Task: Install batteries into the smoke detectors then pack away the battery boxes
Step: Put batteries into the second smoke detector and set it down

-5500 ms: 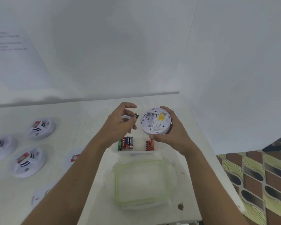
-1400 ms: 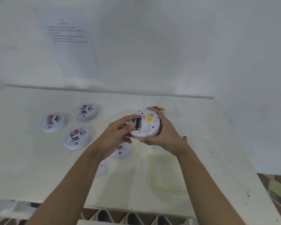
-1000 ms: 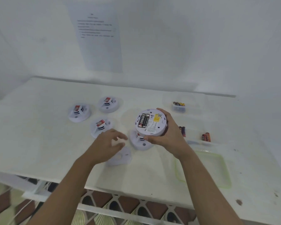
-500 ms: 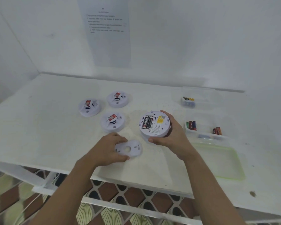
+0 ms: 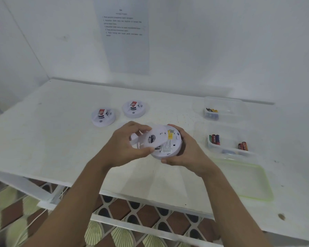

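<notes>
While the right hand (image 5: pixel 185 154) cupped one smoke detector (image 5: pixel 169 148) over the middle of the table (image 5: pixel 43 139), fingers curled round its rim, its labelled back faced up, tilted toward the camera. Being round, it showed no long axis. The left hand (image 5: pixel 125 147) pinched one white cover plate (image 5: pixel 155 138), laid partly across that back. Two more detectors (image 5: pixel 103 117) sat at 10 and 11 o'clock from it. The far battery box (image 5: pixel 225 106) stood at 2 o'clock, the near battery box (image 5: pixel 228 132) at 3, one lid (image 5: pixel 257 175) at 4.

Staged work booth — white table (image 5: pixel 61 131), posted instruction sheet (image 5: pixel 125 47)
</notes>
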Tool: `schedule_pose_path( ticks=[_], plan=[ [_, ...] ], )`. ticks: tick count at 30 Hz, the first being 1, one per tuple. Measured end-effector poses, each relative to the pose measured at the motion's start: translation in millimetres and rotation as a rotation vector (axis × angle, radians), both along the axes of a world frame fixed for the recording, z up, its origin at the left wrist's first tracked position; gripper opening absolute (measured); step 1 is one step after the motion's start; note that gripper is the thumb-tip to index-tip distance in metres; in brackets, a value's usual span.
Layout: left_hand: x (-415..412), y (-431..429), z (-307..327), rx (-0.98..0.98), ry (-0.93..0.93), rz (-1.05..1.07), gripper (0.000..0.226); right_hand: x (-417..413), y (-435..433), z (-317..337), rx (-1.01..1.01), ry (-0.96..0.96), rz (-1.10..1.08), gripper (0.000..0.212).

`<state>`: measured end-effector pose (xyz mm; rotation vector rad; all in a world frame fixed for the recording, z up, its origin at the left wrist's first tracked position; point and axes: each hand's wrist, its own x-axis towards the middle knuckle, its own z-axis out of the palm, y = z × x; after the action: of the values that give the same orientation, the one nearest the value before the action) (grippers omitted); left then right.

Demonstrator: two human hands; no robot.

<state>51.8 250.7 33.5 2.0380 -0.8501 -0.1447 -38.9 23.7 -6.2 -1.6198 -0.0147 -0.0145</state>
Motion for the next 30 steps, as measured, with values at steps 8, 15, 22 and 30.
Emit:
schedule_pose_path(
  ticks=[8, 15, 22, 30],
  plan=[
    [-1, -13, 6, 0.096, -0.012, -0.060, 0.060, 2, -1, 7, -0.085, -0.002, 0.048, 0.095],
    [-3, -16, 4, 0.047, -0.009, -0.034, 0.058, 3, -1, 8, -0.069, 0.007, 0.067, 0.096],
    [-2, -15, 3, 0.122, 0.036, -0.068, 0.053, 3, 3, 10, -0.092, -0.010, 0.050, 0.094],
    [-4, -10, 3, 0.224, -0.019, -0.156, 0.053, 1, 0, 16, -0.048, -0.052, 0.064, 0.088]
  ],
)
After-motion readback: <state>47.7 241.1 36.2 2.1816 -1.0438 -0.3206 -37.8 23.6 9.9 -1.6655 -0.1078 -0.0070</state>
